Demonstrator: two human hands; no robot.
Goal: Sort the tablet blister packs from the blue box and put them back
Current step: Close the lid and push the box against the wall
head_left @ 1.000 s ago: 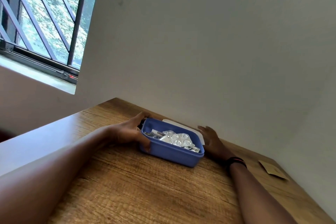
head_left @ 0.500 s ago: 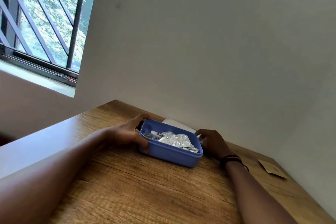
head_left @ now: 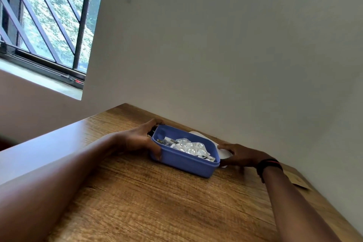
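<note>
Blister packs [head_left: 191, 146]: silver foil, heaped loose in the blue box [head_left: 184, 161], overlapping, so no count is possible. None lie out on the desk [head_left: 157, 202]; by my reading, sorting has not begun. Some printed item sits among them toward the left end, too small to read.

Box stands at the back edge of the desk, close to the wall [head_left: 216, 45], lid off. Its long axis runs along that back edge, so one short end faces each hand.

Left hand [head_left: 137, 140] grips the left short end, thumb down the near wall and fingers wrapped round the far corner. Right hand [head_left: 240, 155] is just beside the right short end, not on the box. Its fingers are laid across a white lid [head_left: 224, 153] that lies flat between box and wall and sticks out past the box's right end. Cannot tell whether the hand pinches the lid or only rests on it. Black wristband [head_left: 269, 164] on that wrist.

Key relation: the box lies ahead and far off, both arms stretched out to reach it. The left hand is the one in contact and looks best placed to drag the box toward the near edge. The right would have to come over the rim to reach the packs.

Further out: brown paper packet [head_left: 296, 180] by the wall toward the back right corner, well apart from the box. Barred window [head_left: 49, 25] off to the left.
</note>
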